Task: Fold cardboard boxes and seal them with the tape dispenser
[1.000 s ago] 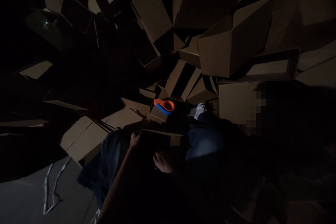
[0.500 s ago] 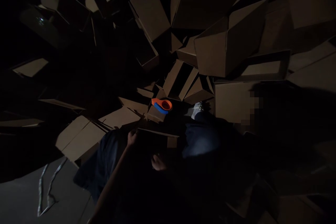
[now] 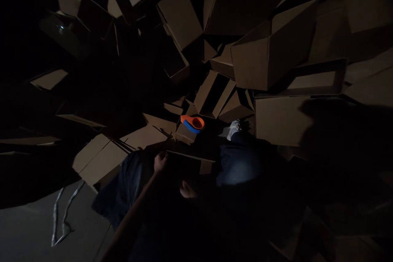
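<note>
My left hand pinches the left corner of a cardboard box between my knees. Only the box's far edge and a small flap catch the light; the rest is lost in shadow. Over the dark part, my right hand has its fingers curled in, and whatever they hold, if anything, is hidden. Beyond the box, an orange and blue tape dispenser rests on a small piece of cardboard.
Open cardboard boxes are heaped ahead and to the right. Flattened cardboard lies by my left knee. A crumpled silvery strip is on the grey floor at lower left. My shoe is beyond my right knee.
The whole view has shifted a little to the right. My left hand keeps its hold on the box edge, and my right hand stays about where it was over the box.
</note>
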Motion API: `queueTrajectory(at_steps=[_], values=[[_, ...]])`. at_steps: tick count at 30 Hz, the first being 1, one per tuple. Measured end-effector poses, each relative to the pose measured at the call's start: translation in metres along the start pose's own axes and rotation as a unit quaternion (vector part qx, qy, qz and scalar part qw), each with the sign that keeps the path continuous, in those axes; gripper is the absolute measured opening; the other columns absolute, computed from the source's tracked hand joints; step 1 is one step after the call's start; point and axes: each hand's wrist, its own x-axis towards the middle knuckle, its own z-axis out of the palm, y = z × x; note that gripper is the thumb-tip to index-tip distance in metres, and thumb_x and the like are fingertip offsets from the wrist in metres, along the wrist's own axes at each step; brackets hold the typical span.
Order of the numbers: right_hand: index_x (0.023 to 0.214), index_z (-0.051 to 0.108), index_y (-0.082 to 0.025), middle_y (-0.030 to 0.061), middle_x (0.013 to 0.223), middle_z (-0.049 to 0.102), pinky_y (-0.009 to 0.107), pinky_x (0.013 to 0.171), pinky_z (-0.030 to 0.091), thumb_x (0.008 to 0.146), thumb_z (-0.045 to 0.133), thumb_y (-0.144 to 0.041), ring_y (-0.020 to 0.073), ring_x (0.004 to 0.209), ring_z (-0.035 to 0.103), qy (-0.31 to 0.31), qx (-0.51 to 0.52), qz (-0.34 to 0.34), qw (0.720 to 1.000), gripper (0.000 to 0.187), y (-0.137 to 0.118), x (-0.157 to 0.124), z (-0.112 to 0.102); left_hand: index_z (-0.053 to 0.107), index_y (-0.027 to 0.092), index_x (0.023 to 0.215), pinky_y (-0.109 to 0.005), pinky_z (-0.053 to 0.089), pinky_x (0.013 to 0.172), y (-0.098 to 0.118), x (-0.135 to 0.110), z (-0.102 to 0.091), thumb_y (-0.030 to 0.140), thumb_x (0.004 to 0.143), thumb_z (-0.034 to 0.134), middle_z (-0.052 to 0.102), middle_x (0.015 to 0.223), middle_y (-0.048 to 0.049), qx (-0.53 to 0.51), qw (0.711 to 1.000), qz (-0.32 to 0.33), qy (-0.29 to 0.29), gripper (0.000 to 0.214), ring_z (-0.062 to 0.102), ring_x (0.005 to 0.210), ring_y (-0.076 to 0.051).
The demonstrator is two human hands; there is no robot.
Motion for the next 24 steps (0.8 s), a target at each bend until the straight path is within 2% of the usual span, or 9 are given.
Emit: queueTrajectory(at_steps=[3, 5, 7, 9, 13, 16, 19, 24], values=[[0.145, 0.056, -0.025, 0.0094, 0.138, 0.063, 0.044, 0.112, 0.042, 0.087, 0.051, -0.022, 0.0295, 0.132, 0.055, -0.028, 0.010, -0.005, 1.000, 0.058, -0.008, 0.004, -0.030, 0.075, 0.010, 0.104, -0.024, 0.048, 0.070, 0.007, -0.002, -0.004, 0.037, 0.086, 0.059, 0.076, 0.093, -0.0106, 0.039, 0.999, -0.011, -0.020, 0.036, 0.069, 0.092, -0.024], [0.158, 0.035, -0.023, 0.0097, 0.156, 0.045, 0.041, 0.117, 0.036, 0.080, 0.059, -0.020, 0.0278, 0.143, 0.043, -0.046, 0.016, -0.017, 0.999, 0.081, -0.017, 0.012, -0.051, 0.075, 0.010, 0.105, -0.024, 0.048, 0.069, 0.009, -0.002, -0.006, 0.039, 0.087, 0.059, 0.077, 0.092, -0.0107, 0.042, 0.999, -0.009, -0.026, 0.038, 0.070, 0.091, -0.024], [0.164, 0.007, -0.021, 0.0140, 0.168, 0.016, 0.042, 0.121, 0.029, 0.067, 0.067, -0.012, 0.0295, 0.153, 0.024, -0.065, 0.004, -0.007, 0.998, 0.115, -0.028, 0.022, -0.070, 0.076, 0.010, 0.107, -0.025, 0.049, 0.069, 0.012, -0.003, -0.008, 0.042, 0.089, 0.058, 0.077, 0.094, -0.0123, 0.041, 0.999, -0.006, -0.019, 0.041, 0.071, 0.091, -0.025], [0.163, -0.006, -0.022, 0.0179, 0.168, 0.004, 0.048, 0.123, 0.020, 0.058, 0.069, -0.007, 0.0330, 0.155, 0.013, -0.066, -0.022, 0.008, 0.998, 0.130, -0.039, 0.030, -0.081, 0.076, 0.010, 0.109, -0.025, 0.049, 0.069, 0.016, -0.003, -0.009, 0.045, 0.091, 0.056, 0.077, 0.098, -0.0147, 0.050, 0.999, -0.009, -0.009, 0.045, 0.072, 0.094, -0.027], [0.162, -0.010, -0.021, 0.0223, 0.167, 0.000, 0.053, 0.123, 0.012, 0.058, 0.069, -0.004, 0.0358, 0.154, 0.010, -0.073, -0.040, 0.025, 0.996, 0.132, -0.050, 0.033, -0.085, 0.075, 0.009, 0.113, -0.026, 0.047, 0.069, 0.023, -0.006, -0.009, 0.043, 0.092, 0.057, 0.076, 0.103, -0.0187, 0.088, 0.995, -0.030, -0.021, 0.044, 0.072, 0.099, -0.028], [0.162, -0.011, -0.026, 0.0190, 0.167, -0.003, 0.057, 0.121, 0.015, 0.058, 0.068, -0.004, 0.0395, 0.154, 0.006, -0.075, -0.037, 0.045, 0.995, 0.132, -0.051, 0.029, -0.084, 0.074, 0.009, 0.114, -0.025, 0.047, 0.068, 0.025, -0.011, -0.009, 0.040, 0.094, 0.055, 0.076, 0.104, -0.0181, 0.093, 0.995, -0.038, -0.023, 0.042, 0.072, 0.098, -0.027], [0.160, -0.015, -0.031, 0.0156, 0.168, -0.007, 0.059, 0.119, 0.017, 0.059, 0.068, -0.005, 0.0418, 0.153, 0.009, -0.081, -0.039, 0.055, 0.994, 0.134, -0.052, 0.027, -0.087, 0.075, 0.011, 0.112, -0.024, 0.046, 0.068, 0.025, -0.016, -0.010, 0.040, 0.095, 0.054, 0.077, 0.102, -0.0160, 0.083, 0.996, -0.035, -0.020, 0.040, 0.072, 0.097, -0.026], [0.162, -0.010, -0.030, 0.0132, 0.168, -0.005, 0.059, 0.118, 0.021, 0.057, 0.068, -0.007, 0.0446, 0.150, 0.015, -0.072, -0.063, 0.053, 0.994, 0.133, -0.048, 0.031, -0.085, 0.075, 0.011, 0.109, -0.024, 0.047, 0.070, 0.026, -0.020, -0.010, 0.037, 0.095, 0.053, 0.077, 0.102, -0.0155, 0.093, 0.995, -0.028, -0.017, 0.037, 0.072, 0.097, -0.025]])
